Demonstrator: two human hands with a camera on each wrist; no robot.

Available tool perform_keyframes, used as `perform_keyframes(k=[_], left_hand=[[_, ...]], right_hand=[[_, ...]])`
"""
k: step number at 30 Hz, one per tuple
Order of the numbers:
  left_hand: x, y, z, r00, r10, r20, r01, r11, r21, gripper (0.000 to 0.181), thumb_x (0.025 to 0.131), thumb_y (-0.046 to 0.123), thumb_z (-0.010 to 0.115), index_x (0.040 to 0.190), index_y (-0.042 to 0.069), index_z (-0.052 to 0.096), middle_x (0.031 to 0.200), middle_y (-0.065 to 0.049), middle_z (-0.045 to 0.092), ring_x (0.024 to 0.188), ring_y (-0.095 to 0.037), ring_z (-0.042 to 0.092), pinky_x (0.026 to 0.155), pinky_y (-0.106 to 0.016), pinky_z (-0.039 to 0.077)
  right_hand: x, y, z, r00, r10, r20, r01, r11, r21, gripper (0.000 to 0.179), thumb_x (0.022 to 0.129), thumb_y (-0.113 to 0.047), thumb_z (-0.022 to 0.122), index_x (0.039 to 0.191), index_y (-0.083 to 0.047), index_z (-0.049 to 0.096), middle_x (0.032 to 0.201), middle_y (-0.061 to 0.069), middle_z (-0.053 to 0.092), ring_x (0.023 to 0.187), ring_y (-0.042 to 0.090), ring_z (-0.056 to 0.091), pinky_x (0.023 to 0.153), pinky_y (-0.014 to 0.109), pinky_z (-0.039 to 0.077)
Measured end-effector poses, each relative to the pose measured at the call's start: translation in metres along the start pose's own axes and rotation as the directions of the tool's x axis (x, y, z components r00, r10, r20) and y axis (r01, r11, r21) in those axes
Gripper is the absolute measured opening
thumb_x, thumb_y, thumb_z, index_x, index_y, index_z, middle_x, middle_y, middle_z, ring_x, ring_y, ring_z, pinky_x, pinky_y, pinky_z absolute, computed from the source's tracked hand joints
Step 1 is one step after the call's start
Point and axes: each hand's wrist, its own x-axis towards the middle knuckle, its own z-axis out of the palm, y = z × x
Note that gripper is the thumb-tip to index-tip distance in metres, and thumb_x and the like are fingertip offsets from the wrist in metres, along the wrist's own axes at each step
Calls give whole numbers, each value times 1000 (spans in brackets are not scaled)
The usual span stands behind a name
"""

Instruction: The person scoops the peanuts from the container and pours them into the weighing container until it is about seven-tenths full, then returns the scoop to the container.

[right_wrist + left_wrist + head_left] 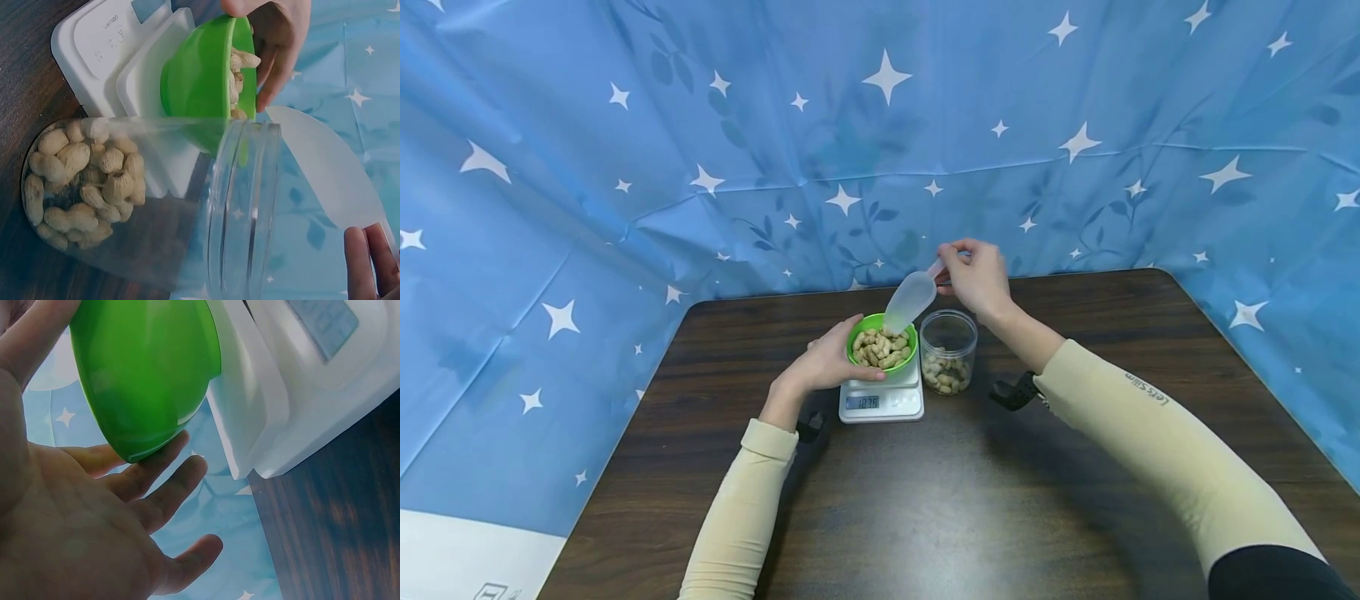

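A green bowl (867, 323) full of unshelled peanuts (880, 348) sits on a white digital kitchen scale (891, 406). My left hand (829, 358) holds the bowl from its left, thumb at the near side and fingers behind; the left wrist view shows the fingers spread along its wall (144, 375). By its handle my right hand (977, 275) grips a translucent plastic scoop (912, 298), tilted down with its tip over the bowl's rim. No peanuts show in the scoop (331, 169). Peanuts (94, 181) cover the bottom of a clear open jar (949, 333), right of the bowl.
Everything stands near the back edge of a dark wooden table (880, 517). A blue star-patterned cloth (880, 150) hangs right behind it. The scale's display (862, 402) is lit, its digits hard to read. Black wrist devices (1013, 392) hang under both forearms.
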Motion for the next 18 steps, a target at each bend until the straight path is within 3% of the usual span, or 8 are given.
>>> perform_keyframes(k=[8, 18], left_hand=[[0, -1, 0, 1000, 6, 1, -6, 1000, -3, 113, 79, 47, 88, 162, 4, 24, 160, -16, 36, 146, -35, 35, 112, -75, 12], [0, 0, 0, 1000, -6, 9, 6, 1000, 7, 114, 79, 48, 88, 163, 6, 22, 162, -17, 33, 148, -35, 32, 113, -74, 14]], right_hand=[[-2, -2, -15, 1000, -6, -11, 6, 1000, 29, 32, 108, -24, 54, 118, 4, 68, 93, 19, 75, 72, 16, 73, 70, 34, 61], [-6, 3, -44, 994, -79, -69, 85, 993, 86, 32, 107, -24, 57, 111, 6, 68, 82, 9, 75, 70, 14, 72, 66, 32, 60]])
